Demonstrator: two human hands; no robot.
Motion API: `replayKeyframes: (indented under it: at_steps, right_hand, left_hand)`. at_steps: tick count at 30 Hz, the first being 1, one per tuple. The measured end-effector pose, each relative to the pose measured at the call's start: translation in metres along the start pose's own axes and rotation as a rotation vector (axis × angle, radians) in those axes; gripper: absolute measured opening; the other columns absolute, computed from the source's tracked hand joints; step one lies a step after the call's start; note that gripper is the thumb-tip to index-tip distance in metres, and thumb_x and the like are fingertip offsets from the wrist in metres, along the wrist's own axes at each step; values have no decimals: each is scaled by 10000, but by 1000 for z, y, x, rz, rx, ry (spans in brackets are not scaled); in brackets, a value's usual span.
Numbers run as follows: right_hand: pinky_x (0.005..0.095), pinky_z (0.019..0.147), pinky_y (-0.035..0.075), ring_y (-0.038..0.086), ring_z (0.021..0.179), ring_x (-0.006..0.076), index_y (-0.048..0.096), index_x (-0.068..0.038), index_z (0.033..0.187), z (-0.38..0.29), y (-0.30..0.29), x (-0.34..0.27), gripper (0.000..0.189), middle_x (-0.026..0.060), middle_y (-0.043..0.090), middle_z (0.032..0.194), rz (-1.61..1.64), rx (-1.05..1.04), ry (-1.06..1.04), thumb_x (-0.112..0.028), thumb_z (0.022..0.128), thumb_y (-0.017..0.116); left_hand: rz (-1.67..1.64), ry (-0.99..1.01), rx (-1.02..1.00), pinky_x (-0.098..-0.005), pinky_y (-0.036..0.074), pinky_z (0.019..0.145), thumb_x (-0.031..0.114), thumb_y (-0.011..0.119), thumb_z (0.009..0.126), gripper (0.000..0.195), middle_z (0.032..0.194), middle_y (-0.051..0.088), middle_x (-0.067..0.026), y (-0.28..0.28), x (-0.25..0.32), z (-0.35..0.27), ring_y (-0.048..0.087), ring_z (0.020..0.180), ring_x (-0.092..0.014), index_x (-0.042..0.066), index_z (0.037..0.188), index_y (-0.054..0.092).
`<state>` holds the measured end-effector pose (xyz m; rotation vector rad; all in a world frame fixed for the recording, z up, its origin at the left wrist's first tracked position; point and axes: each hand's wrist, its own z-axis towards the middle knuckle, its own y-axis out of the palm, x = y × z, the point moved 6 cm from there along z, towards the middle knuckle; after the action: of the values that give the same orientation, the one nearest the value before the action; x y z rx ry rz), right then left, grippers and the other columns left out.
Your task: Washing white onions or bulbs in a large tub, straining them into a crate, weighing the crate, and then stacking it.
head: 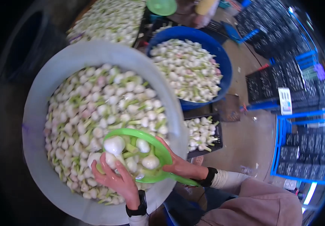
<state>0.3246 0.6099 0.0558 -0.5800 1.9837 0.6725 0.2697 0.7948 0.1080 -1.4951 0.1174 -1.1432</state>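
Observation:
A large pale plastic tub full of wet garlic bulbs with short green stems stands before me. Over its near side is a green plastic scoop with a handle, tilted and holding several larger garlic bulbs. My right hand grips the scoop's rim near the handle. At the scoop's opposite edge, the fingers of my left hand curl around a white garlic bulb. Another bulb lies against those fingers, partly hidden. Both wrists wear dark bands.
Beyond the tub stands a blue tub of garlic. A dark crate with more bulbs is beside it. Garlic also covers a surface at the top, near a green bowl and part of another person. Black crates are stacked at right.

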Motion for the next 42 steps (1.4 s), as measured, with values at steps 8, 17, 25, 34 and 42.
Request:
replayKeyframes:
  at_steps: [8, 17, 25, 34, 42]
  right_hand:
    - [334, 899, 430, 505, 1076, 195, 361, 3, 1270, -203, -170, -38, 526, 104, 490, 1203, 255, 405, 72, -56, 792, 571]
    - [337, 980, 345, 394, 1183, 234, 212, -72, 1361, -317, -324, 47, 741, 115, 357, 1305, 207, 800, 134, 100, 682, 454]
    - [328, 996, 298, 382, 1180, 250, 243, -72, 1351, -327, -439, 172, 746, 141, 399, 1250, -327, 1325, 230, 133, 658, 426]
    - [323, 871, 432, 475, 1063, 223, 296, -41, 1301, -247, -339, 24, 588, 123, 424, 1206, 201, 1054, -56, 64, 730, 393]
    - [328, 836, 437, 544, 948, 185, 451, 24, 1171, -66, -122, -86, 411, 69, 559, 1041, -26, 305, -168, -70, 773, 492]
  left_hand:
    - [-200, 327, -138, -520, 272, 939, 341, 489, 845, 433, 1262, 345, -234, 67, 225, -122, 329, 1164, -401, 82, 1192, 484]
    - [-523, 252, -424, -537, 230, 943, 227, 582, 759, 461, 1239, 366, -209, 239, 301, -268, 318, 1186, -387, 109, 1193, 479]
    - [-392, 36, -706, -411, 324, 951, 236, 543, 809, 453, 1210, 460, -221, 299, 154, -288, 422, 1134, -358, 50, 1216, 471]
    - [-371, -16, -941, -350, 456, 797, 187, 521, 851, 287, 977, 598, -158, 217, 108, -267, 593, 916, -279, 62, 1108, 547]
    - [-421, 35, -1206, -394, 444, 786, 186, 518, 831, 259, 986, 583, -147, 148, 90, -225, 554, 917, -338, 76, 1063, 550]
